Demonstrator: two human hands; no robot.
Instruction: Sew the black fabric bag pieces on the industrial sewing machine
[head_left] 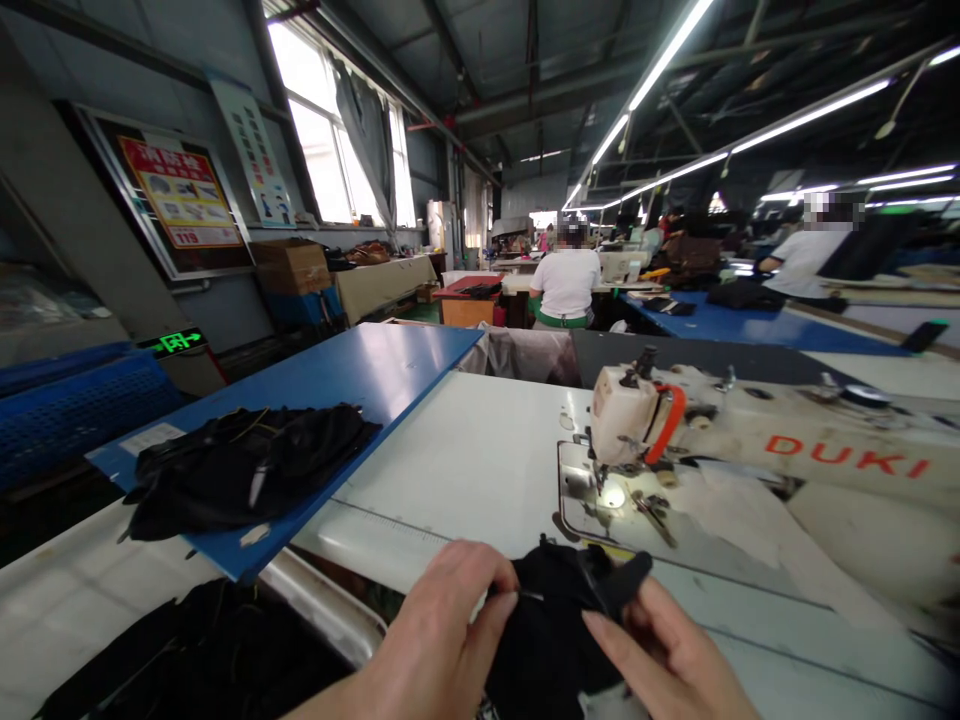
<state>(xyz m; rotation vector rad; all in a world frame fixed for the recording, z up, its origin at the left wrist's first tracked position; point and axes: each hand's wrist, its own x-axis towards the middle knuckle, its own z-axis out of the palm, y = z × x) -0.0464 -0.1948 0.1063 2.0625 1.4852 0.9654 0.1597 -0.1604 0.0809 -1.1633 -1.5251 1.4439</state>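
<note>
A piece of black fabric (536, 650) hangs between my two hands at the front edge of the white sewing table. My left hand (450, 630) is closed, thumb and forefinger pinching the fabric's left edge, where a small pale bit shows. On the other side, my right hand (667, 650) grips the fabric near a dark strap-like end that sticks up. The fabric's lower part runs out of view. Just beyond my hands stands a sewing machine (622, 415) marked DUKI, its lamp lighting the needle plate (581, 480).
Black fabric pieces (255, 465) lie heaped on a blue board (375, 370) to the left. More black fabric (202, 650) fills a space at lower left. Pale paper or cloth (742, 520) lies beneath the machine arm. A person in white (566, 280) sits ahead; another (810, 260) is at right.
</note>
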